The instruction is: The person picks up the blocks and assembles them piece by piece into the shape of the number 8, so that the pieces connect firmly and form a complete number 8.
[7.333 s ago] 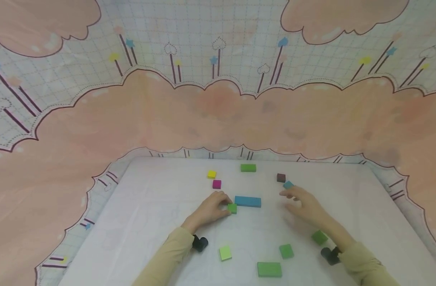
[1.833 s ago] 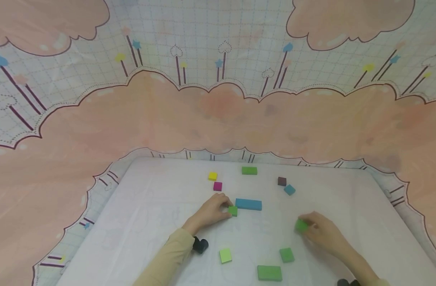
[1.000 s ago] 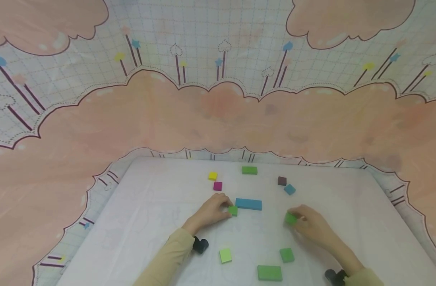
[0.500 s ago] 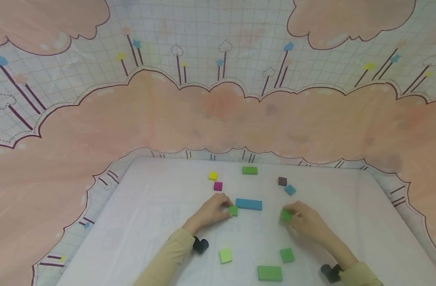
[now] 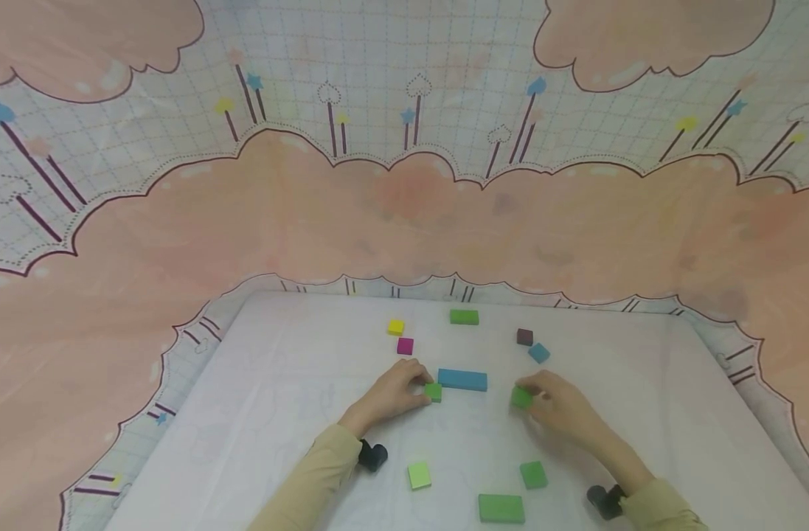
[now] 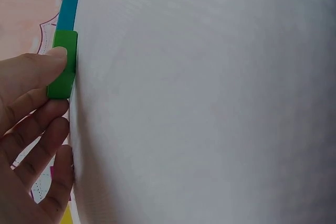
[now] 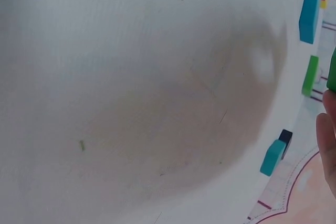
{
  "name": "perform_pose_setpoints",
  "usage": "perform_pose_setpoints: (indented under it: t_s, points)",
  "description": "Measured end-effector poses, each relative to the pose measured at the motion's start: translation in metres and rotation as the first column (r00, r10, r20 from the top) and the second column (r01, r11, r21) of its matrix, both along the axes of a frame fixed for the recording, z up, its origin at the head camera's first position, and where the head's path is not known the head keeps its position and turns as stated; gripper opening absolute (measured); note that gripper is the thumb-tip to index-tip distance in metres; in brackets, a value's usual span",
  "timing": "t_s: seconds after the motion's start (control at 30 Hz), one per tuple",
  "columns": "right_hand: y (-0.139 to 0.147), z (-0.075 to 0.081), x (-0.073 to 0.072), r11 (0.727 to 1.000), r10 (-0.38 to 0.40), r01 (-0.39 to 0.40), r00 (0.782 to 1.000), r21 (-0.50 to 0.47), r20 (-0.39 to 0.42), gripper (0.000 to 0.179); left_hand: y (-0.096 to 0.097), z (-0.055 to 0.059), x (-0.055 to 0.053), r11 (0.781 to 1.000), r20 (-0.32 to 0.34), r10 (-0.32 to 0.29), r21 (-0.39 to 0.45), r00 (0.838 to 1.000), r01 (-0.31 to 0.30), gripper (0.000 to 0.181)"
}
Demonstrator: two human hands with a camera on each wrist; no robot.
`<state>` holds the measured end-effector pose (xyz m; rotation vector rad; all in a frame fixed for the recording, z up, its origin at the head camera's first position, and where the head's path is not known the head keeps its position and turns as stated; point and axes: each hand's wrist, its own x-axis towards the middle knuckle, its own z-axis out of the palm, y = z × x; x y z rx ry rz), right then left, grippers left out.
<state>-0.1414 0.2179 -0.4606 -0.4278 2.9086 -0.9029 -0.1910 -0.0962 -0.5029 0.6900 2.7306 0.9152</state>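
In the head view my left hand (image 5: 391, 391) pinches a small green block (image 5: 433, 392) between thumb and fingers. That block lies at the left end of a long blue block (image 5: 462, 380); the left wrist view shows my thumb on the green block (image 6: 64, 80), with the blue block (image 6: 67, 11) beyond it. To the right, my right hand (image 5: 563, 409) grips another green block (image 5: 521, 397), apart from the blue block's right end. Only a sliver of this green block (image 7: 332, 72) and some fingers (image 7: 326, 140) show in the right wrist view.
Behind lie a yellow block (image 5: 395, 327), a magenta block (image 5: 405, 346), a green block (image 5: 464, 317), a dark brown block (image 5: 525, 337) and a small blue block (image 5: 539, 353). In front are a light green block (image 5: 419, 476) and two green ones (image 5: 533, 475), (image 5: 501, 509).
My right hand, earlier without a block near the small blue one, has picked up the green block from the front right and moved it left toward the long blue block. My left hand has stayed put.
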Motion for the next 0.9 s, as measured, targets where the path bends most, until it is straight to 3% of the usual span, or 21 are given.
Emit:
perform_pose_setpoints:
  t_s: [0.33, 0.67, 0.9]
  points:
    - [-0.005, 0.0, -0.003, 0.999, 0.05, -0.05, 0.998, -0.005, -0.026, 0.037, 0.0, 0.0, 0.0, 1.0, -0.001, -0.001, -0.005, 1.0, 0.001, 0.025]
    - [-0.011, -0.004, -0.007, 0.997, 0.058, -0.057, 0.998, -0.047, 0.038, 0.037, 0.0, -0.001, -0.001, 1.0, -0.004, 0.0, -0.001, 1.0, 0.0, 0.025]
    - [-0.014, -0.009, -0.009, 0.995, 0.087, -0.087, 0.996, -0.054, -0.003, 0.036, 0.001, -0.001, -0.001, 1.0, -0.022, -0.004, 0.005, 1.0, 0.004, 0.023]
